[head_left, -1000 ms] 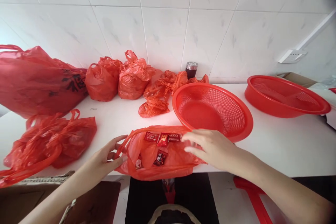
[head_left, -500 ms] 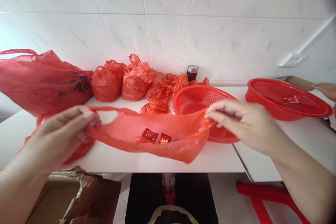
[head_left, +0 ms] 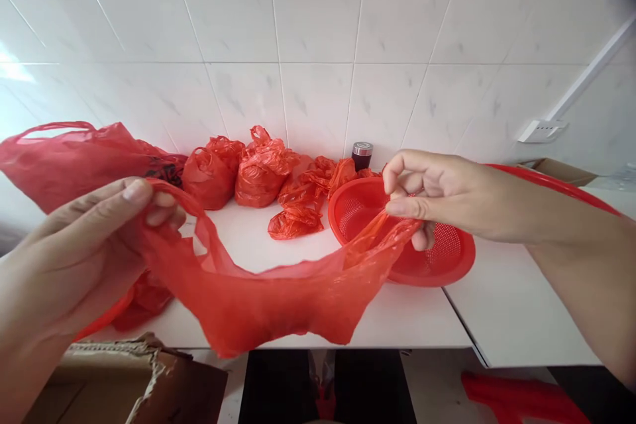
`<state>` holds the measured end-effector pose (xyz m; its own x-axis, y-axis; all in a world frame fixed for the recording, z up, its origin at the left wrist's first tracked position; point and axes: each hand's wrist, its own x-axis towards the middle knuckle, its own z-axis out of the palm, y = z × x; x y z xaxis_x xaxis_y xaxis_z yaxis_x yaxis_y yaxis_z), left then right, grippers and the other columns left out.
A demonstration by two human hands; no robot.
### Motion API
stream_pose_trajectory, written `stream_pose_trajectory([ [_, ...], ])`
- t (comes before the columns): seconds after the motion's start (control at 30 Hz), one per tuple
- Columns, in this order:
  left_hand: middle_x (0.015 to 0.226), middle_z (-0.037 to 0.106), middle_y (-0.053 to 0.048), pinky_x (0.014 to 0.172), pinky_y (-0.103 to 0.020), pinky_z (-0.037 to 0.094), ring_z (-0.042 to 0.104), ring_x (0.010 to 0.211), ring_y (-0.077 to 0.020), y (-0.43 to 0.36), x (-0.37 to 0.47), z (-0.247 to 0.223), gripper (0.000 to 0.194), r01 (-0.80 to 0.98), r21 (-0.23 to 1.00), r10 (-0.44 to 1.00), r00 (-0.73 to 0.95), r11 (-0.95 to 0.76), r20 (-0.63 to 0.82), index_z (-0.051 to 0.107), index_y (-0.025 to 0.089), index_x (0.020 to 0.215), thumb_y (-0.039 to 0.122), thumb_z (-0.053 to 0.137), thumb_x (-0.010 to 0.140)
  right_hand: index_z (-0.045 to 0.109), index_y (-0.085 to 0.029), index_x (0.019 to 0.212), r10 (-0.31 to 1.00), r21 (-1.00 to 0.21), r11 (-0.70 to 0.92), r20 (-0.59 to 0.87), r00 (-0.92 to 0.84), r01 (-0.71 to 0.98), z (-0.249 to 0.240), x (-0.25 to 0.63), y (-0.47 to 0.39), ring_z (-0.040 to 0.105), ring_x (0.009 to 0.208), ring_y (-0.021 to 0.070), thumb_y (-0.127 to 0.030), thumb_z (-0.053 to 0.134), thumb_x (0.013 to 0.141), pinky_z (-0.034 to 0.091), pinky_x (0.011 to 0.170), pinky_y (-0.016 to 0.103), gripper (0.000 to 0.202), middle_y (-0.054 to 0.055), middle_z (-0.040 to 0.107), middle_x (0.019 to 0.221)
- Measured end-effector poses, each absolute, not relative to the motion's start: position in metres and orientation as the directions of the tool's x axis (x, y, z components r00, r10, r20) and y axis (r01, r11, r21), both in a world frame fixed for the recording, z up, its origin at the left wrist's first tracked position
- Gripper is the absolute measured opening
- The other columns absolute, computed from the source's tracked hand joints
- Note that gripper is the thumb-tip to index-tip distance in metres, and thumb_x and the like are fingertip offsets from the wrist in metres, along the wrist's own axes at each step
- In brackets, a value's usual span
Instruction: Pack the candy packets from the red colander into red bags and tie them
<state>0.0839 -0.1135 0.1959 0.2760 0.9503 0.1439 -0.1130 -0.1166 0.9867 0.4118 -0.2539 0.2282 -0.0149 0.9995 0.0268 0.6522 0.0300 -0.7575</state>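
Note:
A red plastic bag (head_left: 278, 301) hangs between my two hands above the front of the white table (head_left: 243, 232). My left hand (head_left: 109, 225) is closed round its left handle. The bag's right handle is pinched in my right hand (head_left: 422, 192), which is in front of a red plastic colander (head_left: 452, 265). The bag sags in the middle and its inside is hidden from this angle. Under my left wrist lies another crumpled red bag (head_left: 149, 301).
Several filled red bags (head_left: 263, 175) stand along the tiled wall, with a large one (head_left: 89, 162) at left. A black jar with a silver lid (head_left: 362, 156) stands behind the colander. A torn cardboard box (head_left: 183, 387) sits below the table. Behind my right arm shows another red basin (head_left: 556, 187).
Both hands have lifted the bag's handles, and its mouth has tilted so the small red packets inside no longer show. The other person's hand at right has left the view.

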Motion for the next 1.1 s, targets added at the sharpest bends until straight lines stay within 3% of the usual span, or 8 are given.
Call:
stream_pose_trajectory([
  [0.17,0.101,0.069,-0.005,0.077,-0.025,0.057,0.064,0.091,-0.0185,-0.125,0.095,0.201,0.019,-0.175,0.973,0.943,0.271,-0.148,0.192,0.067,0.018,0.083,0.026,0.051,0.090,0.059,-0.021,0.091,0.978,-0.787,0.170,0.062,-0.197,0.593,0.246,0.408,-0.253,0.063,0.064,0.0102,-0.031,0.067,0.080,0.052,0.060,0.024,0.017,-0.002,0.061,0.078],
  [0.27,0.118,0.065,-0.008,0.085,-0.035,0.056,0.062,0.104,-0.0249,-0.118,0.102,0.196,0.019,-0.277,0.950,0.834,0.482,-0.144,0.267,0.064,0.019,0.100,0.032,0.053,0.091,0.058,-0.019,0.091,0.947,-0.786,0.295,0.164,-0.277,0.544,0.257,0.401,-0.244,0.061,0.068,0.0095,-0.023,0.066,0.080,0.051,0.062,0.023,0.014,-0.002,0.060,0.083],
  [0.4,0.086,0.062,0.002,0.084,-0.034,0.054,0.060,0.077,-0.0130,-0.112,0.124,0.196,0.041,-0.133,0.981,0.482,0.856,-0.142,0.186,0.050,0.029,0.124,0.036,0.064,0.086,0.057,-0.018,0.090,0.876,-0.749,0.460,0.296,-0.380,0.477,0.260,0.375,-0.224,0.061,0.074,0.0097,-0.016,0.062,0.083,0.051,0.067,0.024,0.009,-0.002,0.060,0.086],
  [0.5,0.077,0.058,0.002,0.070,-0.026,0.053,0.057,0.070,-0.0120,-0.117,0.148,0.204,0.031,0.134,0.954,0.333,0.942,-0.268,-0.039,0.057,0.023,0.109,0.040,0.066,0.083,0.056,-0.018,0.088,0.811,-0.715,0.573,0.423,-0.404,0.400,0.255,0.348,-0.210,0.060,0.079,0.0095,-0.013,0.060,0.085,0.051,0.071,0.025,0.007,-0.001,0.060,0.088],
  [0.67,0.054,0.036,0.007,0.045,-0.018,0.036,0.032,0.046,-0.0058,-0.119,0.170,0.206,0.034,0.183,0.970,0.541,0.838,-0.161,-0.069,0.052,0.019,0.074,0.051,0.055,0.087,0.054,-0.020,0.099,0.778,-0.678,0.627,0.574,-0.256,0.384,0.231,0.335,-0.196,0.057,0.098,0.0114,-0.013,0.060,0.085,0.050,0.084,0.029,0.016,0.001,0.058,0.106],
  [0.83,0.052,0.034,0.009,0.048,-0.022,0.040,0.030,0.044,-0.0061,-0.107,0.169,0.191,0.040,0.185,0.981,0.619,0.778,-0.065,-0.106,0.045,0.020,0.072,0.057,0.053,0.086,0.053,-0.021,0.101,0.881,-0.783,0.473,0.409,-0.239,0.404,0.196,0.358,-0.187,0.058,0.089,0.0122,-0.022,0.062,0.086,0.051,0.081,0.031,0.017,0.000,0.058,0.094],
  [0.97,0.057,0.052,0.004,0.057,-0.024,0.044,0.044,0.050,-0.0091,-0.102,0.165,0.188,0.039,0.190,0.966,0.540,0.839,-0.175,-0.067,0.055,0.019,0.076,0.052,0.044,0.092,0.052,-0.022,0.097,0.895,-0.844,0.444,0.397,-0.206,0.301,0.189,0.355,-0.207,0.058,0.081,0.0106,-0.020,0.060,0.087,0.052,0.075,0.028,0.013,-0.001,0.056,0.090],
  [1.1,0.071,0.062,0.001,0.066,-0.024,0.045,0.053,0.064,-0.0108,-0.104,0.161,0.197,0.026,0.203,0.898,0.431,0.902,-0.391,-0.016,0.065,0.019,0.075,0.036,0.052,0.090,0.057,-0.023,0.100,0.847,-0.765,0.523,0.419,-0.326,0.376,0.189,0.342,-0.227,0.060,0.092,0.0134,-0.021,0.066,0.085,0.051,0.084,0.030,0.018,0.001,0.062,0.098],
])
